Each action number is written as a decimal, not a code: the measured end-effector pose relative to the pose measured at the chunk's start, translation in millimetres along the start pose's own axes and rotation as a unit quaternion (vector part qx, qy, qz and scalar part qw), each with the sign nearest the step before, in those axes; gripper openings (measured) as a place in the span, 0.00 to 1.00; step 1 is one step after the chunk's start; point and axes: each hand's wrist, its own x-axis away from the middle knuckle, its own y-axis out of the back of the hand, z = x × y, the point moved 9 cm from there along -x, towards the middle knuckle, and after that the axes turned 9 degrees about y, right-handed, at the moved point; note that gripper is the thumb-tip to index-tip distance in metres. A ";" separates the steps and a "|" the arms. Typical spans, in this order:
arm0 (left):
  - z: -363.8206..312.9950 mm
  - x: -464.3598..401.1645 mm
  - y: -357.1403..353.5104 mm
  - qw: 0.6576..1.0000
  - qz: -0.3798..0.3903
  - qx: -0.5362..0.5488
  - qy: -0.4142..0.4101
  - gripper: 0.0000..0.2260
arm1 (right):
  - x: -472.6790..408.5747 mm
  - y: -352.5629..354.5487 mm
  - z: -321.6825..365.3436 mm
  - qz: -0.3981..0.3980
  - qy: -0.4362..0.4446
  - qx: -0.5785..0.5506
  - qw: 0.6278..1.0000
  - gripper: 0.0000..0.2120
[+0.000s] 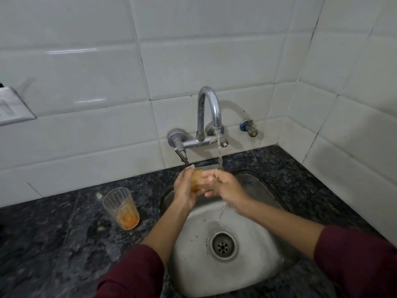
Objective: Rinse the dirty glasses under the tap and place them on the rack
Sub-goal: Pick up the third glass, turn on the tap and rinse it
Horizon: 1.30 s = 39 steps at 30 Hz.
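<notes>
Two clear ribbed glasses are in view. One small glass with orange residue [196,179] is held over the back of the round-cornered steel sink [253,265], just beside the thin stream of water [219,155] falling from the curved chrome wall tap [209,110]. The left hand [185,190] is wrapped around this glass from its left side, fingers curled over the far wall. The right hand [223,186] is closed against the glass from the right, its fingers touching the glass and the left hand's fingers; the water strikes the right hand's knuckles and runs off below the wrist into the basin. Both forearms come out of dark maroon sleeves [356,261].

The other tall ribbed glass with orange dregs at the bottom [121,208] stands upright on the dark speckled granite counter [53,233], near the sink's left rim, apart from the hands. White glossy tiles [86,82] cover the wall behind.
</notes>
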 end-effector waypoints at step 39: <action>41.9 -6.3 0.4 0.992 0.021 -0.018 0.123 0.12 | 13.1 0.5 -46.7 0.282 0.203 0.497 0.795 0.25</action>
